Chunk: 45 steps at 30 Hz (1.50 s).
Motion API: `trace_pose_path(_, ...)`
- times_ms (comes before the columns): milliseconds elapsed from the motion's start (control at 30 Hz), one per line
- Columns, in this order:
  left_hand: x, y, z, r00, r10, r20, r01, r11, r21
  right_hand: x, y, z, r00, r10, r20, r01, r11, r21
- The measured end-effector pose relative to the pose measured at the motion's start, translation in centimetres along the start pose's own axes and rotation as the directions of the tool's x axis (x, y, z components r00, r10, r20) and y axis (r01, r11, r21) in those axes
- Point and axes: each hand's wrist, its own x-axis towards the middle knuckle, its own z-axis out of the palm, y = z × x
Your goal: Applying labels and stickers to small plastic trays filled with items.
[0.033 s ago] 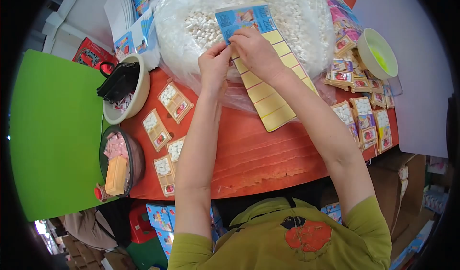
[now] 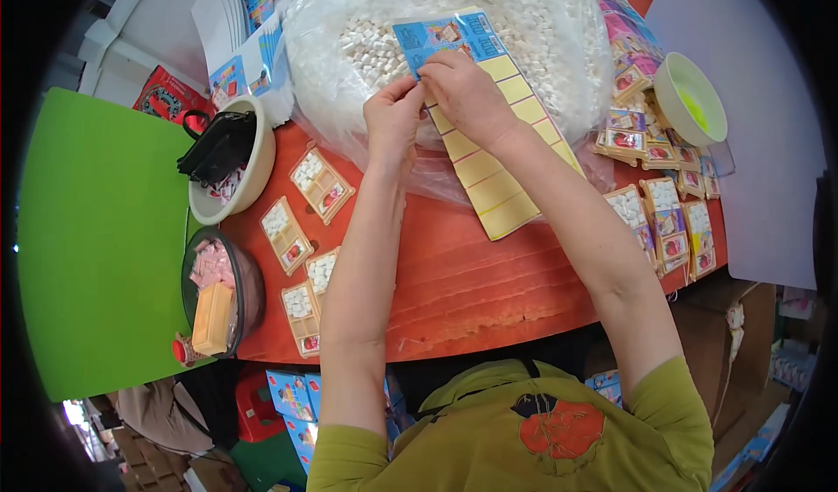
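Note:
Over a big clear bag of small white pellet-like pieces (image 2: 371,48), I hold a long sticker sheet (image 2: 493,186). Blue printed labels cover its far end, and bare yellow backing with thin cross lines makes up the rest. My right hand (image 2: 467,95) lies across the sheet, fingers pinched at its left edge. Fingertip to fingertip with it, my left hand (image 2: 393,116) is closed in a pinch at the same edge. Whatever sits between the fingertips is too small to make out. Several small tan trays (image 2: 286,235) of white pieces lie left of my left forearm.
At the left stand a cream basin (image 2: 260,156) with a black bag and a dark bowl (image 2: 253,287) holding pink packets and a tan block. Filled, labelled trays (image 2: 668,221) line the right edge, below a pale green bowl (image 2: 711,99). A green panel (image 2: 96,239) borders the table.

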Motion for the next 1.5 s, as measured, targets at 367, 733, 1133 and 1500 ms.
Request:
trace_pose_path(367, 1.6, -1.4, -0.4, 0.957, 0.288, 0.023, -0.281, 0.911, 0.301, 0.7, 0.7, 0.8, 0.989, -0.031, 0.143, 0.046, 0.994, -0.102)
trace_pose_path(733, 2.7, -2.8, -0.1, 0.977, 0.212, -0.018, -0.202, 0.953, 0.228, 1.0, 2.2, 0.6, 0.962, -0.063, 0.266, 0.113, 0.977, -0.178)
trace_pose_path(1133, 2.8, -3.9, 0.5, 0.949, 0.314, -0.033, -0.278, 0.881, 0.382, 0.8, 4.3, 1.0, 0.969, 0.221, 0.114, -0.228, 0.972, 0.06)
trace_pose_path(1500, 5.2, -5.0, 2.0, 0.827, 0.528, -0.196, -0.253, 0.659, 0.708, -2.5, 7.3, -19.1, 0.641, 0.747, -0.179, -0.451, 0.555, 0.699)
